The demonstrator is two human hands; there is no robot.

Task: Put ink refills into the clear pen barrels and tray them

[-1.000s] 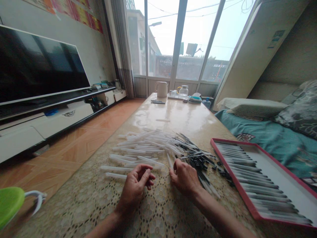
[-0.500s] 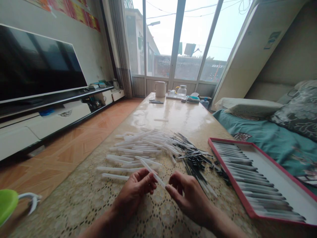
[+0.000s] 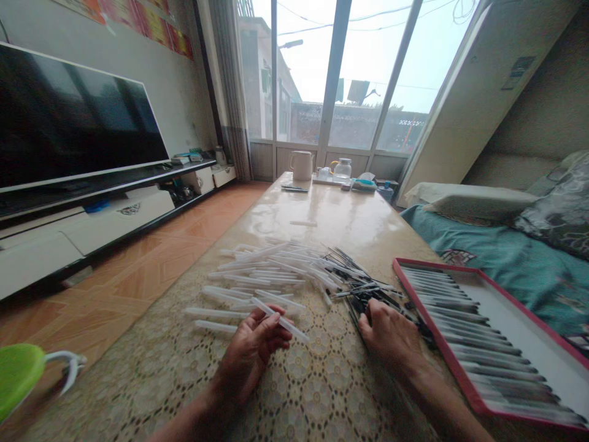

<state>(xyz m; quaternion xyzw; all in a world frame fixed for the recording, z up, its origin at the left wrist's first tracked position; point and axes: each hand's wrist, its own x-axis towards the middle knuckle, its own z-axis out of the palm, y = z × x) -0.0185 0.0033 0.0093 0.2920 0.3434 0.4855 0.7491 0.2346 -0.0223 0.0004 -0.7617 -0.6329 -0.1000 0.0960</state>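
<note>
My left hand (image 3: 257, 341) pinches a whitish pen barrel (image 3: 294, 329) between thumb and fingers; the barrel slants down to the right above the table. My right hand (image 3: 391, 331) is over the heap of black pen refills (image 3: 354, 307) and small black caps, its fingers curled downward. Its fingertips are partly hidden, so what they grip does not show. Beyond my left hand lies a loose pile of whitish pen barrels (image 3: 262, 273). To the right of my right hand, a red-rimmed box (image 3: 464, 393) holds a row of pens (image 3: 478, 331) with black ends.
The table (image 3: 294, 393) has a patterned cover. One barrel (image 3: 304, 223) lies apart, farther back. At the far end stand a kettle (image 3: 302, 166) and a glass pot (image 3: 342, 169). A green seat (image 3: 21, 374) is at the left, a sofa (image 3: 488, 236) at the right.
My right hand has left the end of the pen barrel and moved right to the black parts. My left hand still holds the barrel in nearly the same place.
</note>
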